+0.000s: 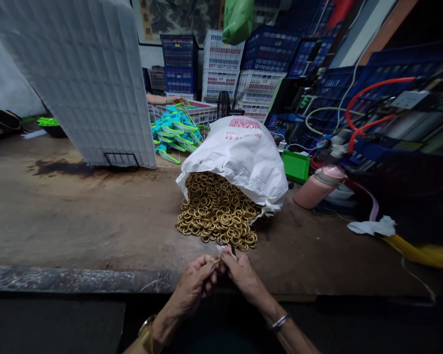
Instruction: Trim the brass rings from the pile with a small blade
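At the table's front edge, my left hand (199, 276) pinches a brass-coloured ring (218, 261), seen nearly edge-on. My right hand (240, 271) is closed beside it, with a small dark blade (233, 250) sticking up between thumb and fingers. The blade looks like a small knife; its handle is mostly covered by the hand. Both hands' fingertips meet around the ring. Just beyond them lies a heap of brass-coloured rings (221, 211), spilling from the mouth of a white woven sack (239, 152) that rests on its side.
A white ribbed panel (107, 88) stands at left on a wire stand. Blue-and-green plastic pieces (177, 128) are piled behind, near another person's hand (175, 100). At right are a pink bottle (315, 189) and a green tray (296, 166). Stacked crates (221, 64) line the back.
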